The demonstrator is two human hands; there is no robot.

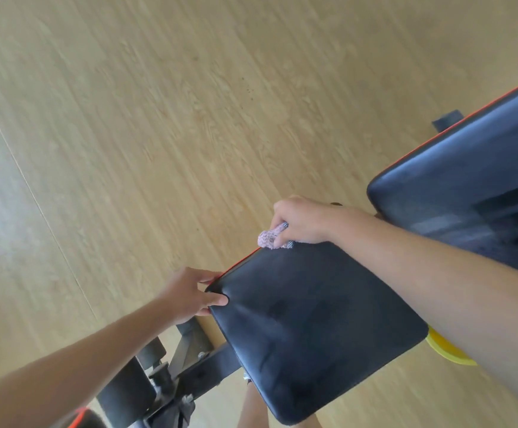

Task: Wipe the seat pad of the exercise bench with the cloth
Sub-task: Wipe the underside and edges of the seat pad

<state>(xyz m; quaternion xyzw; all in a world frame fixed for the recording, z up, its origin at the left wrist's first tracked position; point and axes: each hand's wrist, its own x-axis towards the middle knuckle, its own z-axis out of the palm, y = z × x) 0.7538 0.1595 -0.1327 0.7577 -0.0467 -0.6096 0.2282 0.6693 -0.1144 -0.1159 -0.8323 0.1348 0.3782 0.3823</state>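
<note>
Here the fingers [282,234] of the right hand [302,220] are curled tight around a bunched pinkish patterned cloth [270,238], which protrudes from under the fist on its left side. The cloth touches the far corner of the black seat pad [313,329], right at the pad's red-trimmed edge. The left hand [191,296] grips the pad's near-left corner: thumb [217,301] pressed on top of the surface, remaining fingers wrapped below the edge, hidden. Both bare forearms extend from the lower frame. The pad is dark, slightly glossy, with faint smudges. Beyond the right hand lies the back pad [467,193], also black with red trim. Black metal frame [189,359] sits beneath. Wood-grain floor [158,118] all around.
</note>
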